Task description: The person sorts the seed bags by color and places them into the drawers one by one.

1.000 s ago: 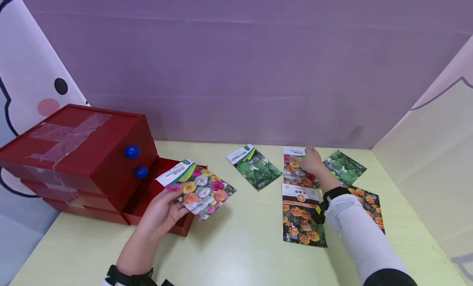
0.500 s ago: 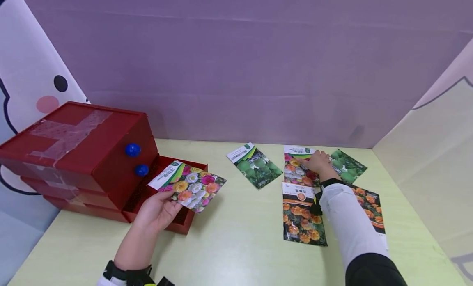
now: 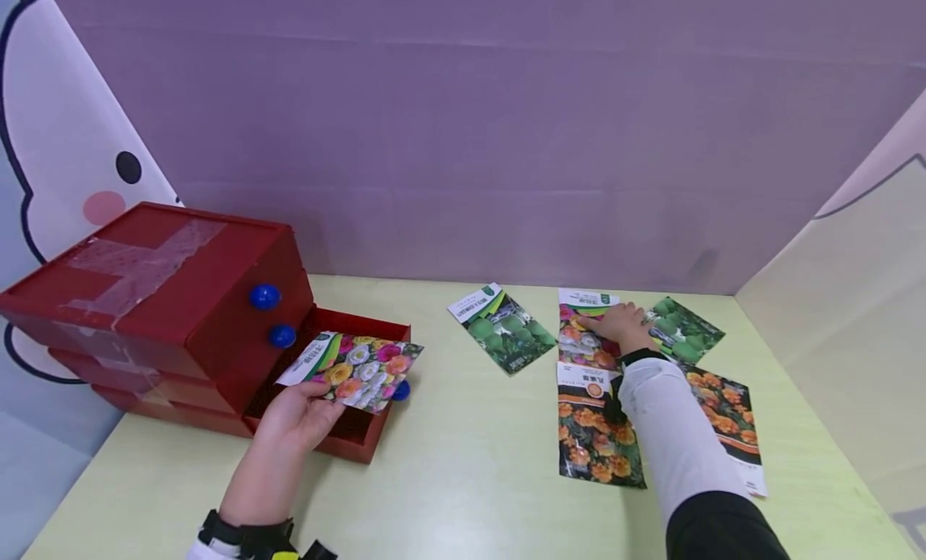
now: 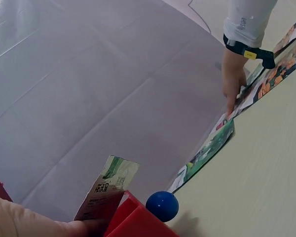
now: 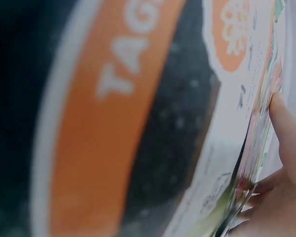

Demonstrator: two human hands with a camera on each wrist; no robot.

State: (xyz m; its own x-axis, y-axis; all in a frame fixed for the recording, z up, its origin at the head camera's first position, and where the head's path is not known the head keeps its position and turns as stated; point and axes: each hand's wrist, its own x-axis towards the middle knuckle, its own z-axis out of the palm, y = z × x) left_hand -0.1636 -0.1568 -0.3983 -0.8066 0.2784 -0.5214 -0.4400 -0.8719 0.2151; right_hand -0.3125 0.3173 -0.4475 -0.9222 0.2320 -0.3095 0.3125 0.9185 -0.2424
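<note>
My left hand (image 3: 300, 419) pinches a rose seed packet (image 3: 369, 373) by its near edge, thumb on top. This packet is tilted over the red drawer (image 3: 357, 450), which is pulled out of a red box. In the left wrist view the packet's white-and-green top (image 4: 116, 177) stands beside the drawer's corner and a blue knob (image 4: 162, 206). Across the table, my right hand (image 3: 624, 327) rests on a second rose seed packet (image 3: 582, 349) lying flat. Its extended thumb (image 5: 285, 116) touches that packet in the right wrist view, the other fingers lower down near its edge.
The taped red box (image 3: 145, 279) with blue knobs stands at the left. Green-fruit packets (image 3: 510, 331) lie on both sides of the flat rose packet. Marigold packets (image 3: 596, 439) lie nearer, one partly under my right forearm. A purple wall (image 3: 470, 142) closes the back.
My left hand has carried its rose packet left and lower over the drawer, tipping it flatter and uncovering the drawer's knob. My right hand has shifted slightly right on the flat rose packet, which stays put.
</note>
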